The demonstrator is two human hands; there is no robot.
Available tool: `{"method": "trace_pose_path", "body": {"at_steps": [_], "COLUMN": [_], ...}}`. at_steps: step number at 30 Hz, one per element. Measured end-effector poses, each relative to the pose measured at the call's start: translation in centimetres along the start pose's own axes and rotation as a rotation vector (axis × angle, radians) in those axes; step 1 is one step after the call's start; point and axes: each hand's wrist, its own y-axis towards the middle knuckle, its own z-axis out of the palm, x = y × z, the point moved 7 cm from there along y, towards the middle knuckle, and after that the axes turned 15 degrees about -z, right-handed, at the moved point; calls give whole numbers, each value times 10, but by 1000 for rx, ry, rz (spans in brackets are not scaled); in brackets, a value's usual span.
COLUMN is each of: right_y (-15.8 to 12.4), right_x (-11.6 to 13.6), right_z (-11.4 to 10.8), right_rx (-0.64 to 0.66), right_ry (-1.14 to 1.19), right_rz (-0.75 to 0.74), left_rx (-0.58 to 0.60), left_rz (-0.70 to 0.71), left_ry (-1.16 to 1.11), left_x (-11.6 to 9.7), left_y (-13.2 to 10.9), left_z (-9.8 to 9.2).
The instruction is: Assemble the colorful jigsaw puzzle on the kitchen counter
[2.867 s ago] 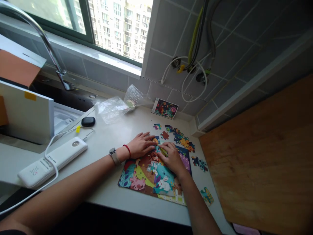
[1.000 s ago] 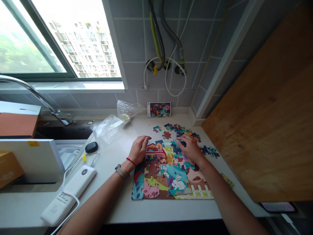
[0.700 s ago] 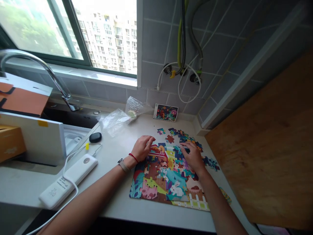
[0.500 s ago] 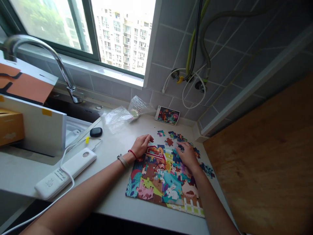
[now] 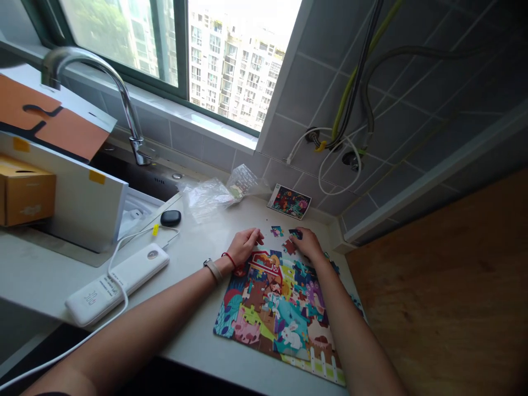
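Observation:
A colourful farm-animal jigsaw puzzle point(image 5: 284, 313), partly put together, lies on the white counter. My left hand point(image 5: 246, 245) rests by its upper left corner, fingers curled together; whatever they may hold is hidden. Beyond the puzzle's top edge, my right hand point(image 5: 308, 243) has its thumb and fingers closed on a dark puzzle piece point(image 5: 295, 233). Just below those fingertips lies a reddish-brown loose piece point(image 5: 289, 247). To their left is a blue and purple loose piece point(image 5: 276, 231). My right hand and forearm partly cover other loose pieces on the right.
A picture card point(image 5: 290, 202) leans near the tiled wall, beside crumpled clear plastic bags point(image 5: 214, 198). At left are a white power bank point(image 5: 119, 283) with its cable, a small black case point(image 5: 170, 218), boxes point(image 5: 28, 190) and a faucet point(image 5: 127, 104). A wooden panel point(image 5: 437, 275) borders the right.
My right hand has moved off the puzzle's upper right part to the loose pieces above it and closed on a dark one. My left hand stays by the corner. The view has shifted slightly.

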Motion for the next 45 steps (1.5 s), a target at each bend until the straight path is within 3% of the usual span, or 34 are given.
{"method": "trace_pose_path", "body": {"at_steps": [6,11,22,29,32,38,45], "right_y": [-5,-20,-105,-143,-146,-134,-71], "right_x": [4,1,-13,-39,-51,-48,-43], "right_z": [-11,-38,-86,-114,-111,-77,-58], "right_rx": [-34,-133,-339,-569,-541,-314,-90], "right_ry": [58,87,126,216,187,158,102], "right_rz": [-17,-21,31,270,296,196,113], "left_rx": [20,27,31,33,45,49,47], "left_rz": [-9,-7,-3,-14,-18,-18,-19], "left_ry": [-5,-18,1,17,33,53,46], "left_x": [0,1,-1,2,2,0,0], "left_y": [0,0,-1,-1,-1,-3,-2], "left_z": [1,2,2,2,1,1,2]}}
